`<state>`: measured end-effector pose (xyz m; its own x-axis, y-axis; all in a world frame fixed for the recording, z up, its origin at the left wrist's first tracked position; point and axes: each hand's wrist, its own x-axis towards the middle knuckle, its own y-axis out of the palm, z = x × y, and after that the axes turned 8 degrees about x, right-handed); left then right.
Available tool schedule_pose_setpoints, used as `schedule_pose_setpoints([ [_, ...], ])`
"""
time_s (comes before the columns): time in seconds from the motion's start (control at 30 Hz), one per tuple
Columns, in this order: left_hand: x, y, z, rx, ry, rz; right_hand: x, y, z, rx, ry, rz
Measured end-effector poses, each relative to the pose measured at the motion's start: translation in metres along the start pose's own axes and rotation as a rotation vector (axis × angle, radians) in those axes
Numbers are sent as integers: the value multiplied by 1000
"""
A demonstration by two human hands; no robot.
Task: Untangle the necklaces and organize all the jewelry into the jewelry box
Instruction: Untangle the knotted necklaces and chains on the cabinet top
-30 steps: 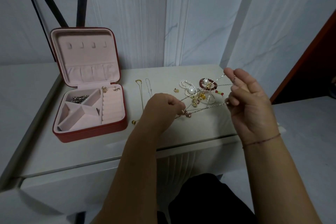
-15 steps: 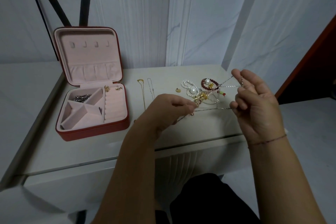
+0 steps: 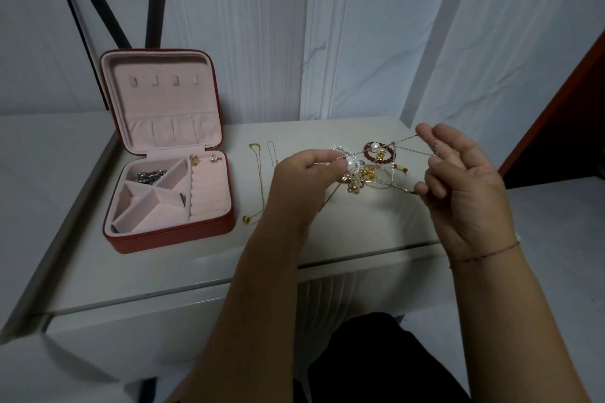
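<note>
- A thin silver chain (image 3: 406, 140) is held stretched in several strands between both hands, above the white table (image 3: 163, 271)
- One end is pinched in the curled fingers of the left hand (image 3: 307, 173); the other strands are gripped at the fingertips of the right hand (image 3: 465, 186), whose fingers are partly spread
- Beneath the chain a tangle of jewelry (image 3: 370, 173) is seen on the table, a dark red bead bracelet (image 3: 389, 159) among it
- The red jewelry box (image 3: 170, 235) is set well to the left, its lid upright; silver pieces (image 3: 150, 176) are laid in its far compartment
- A gold necklace (image 3: 261, 180) is laid straight between the box and the left hand
</note>
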<state>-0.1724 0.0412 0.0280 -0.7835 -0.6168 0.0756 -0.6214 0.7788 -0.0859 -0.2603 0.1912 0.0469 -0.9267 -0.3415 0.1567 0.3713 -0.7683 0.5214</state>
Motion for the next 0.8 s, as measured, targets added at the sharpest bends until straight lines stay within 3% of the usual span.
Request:
schedule_pose_setpoints([
  [0.17, -1, 1, -1, -299, -154, 50, 0, 0, 0, 16, 45, 7],
  [0.4, 4, -3, 3, -230, -157, 213, -1, 2, 1, -11, 5, -13],
  [0.6, 0, -6, -6, -410, -218, 440, -1, 2, 1, 0, -4, -20],
  [0.7, -1, -5, -4, -366, -205, 381, -2, 3, 2, 0, -3, -1],
  [0.8, -2, -1, -5, -159, -150, 169, -3, 5, 2, -9, 0, 18],
])
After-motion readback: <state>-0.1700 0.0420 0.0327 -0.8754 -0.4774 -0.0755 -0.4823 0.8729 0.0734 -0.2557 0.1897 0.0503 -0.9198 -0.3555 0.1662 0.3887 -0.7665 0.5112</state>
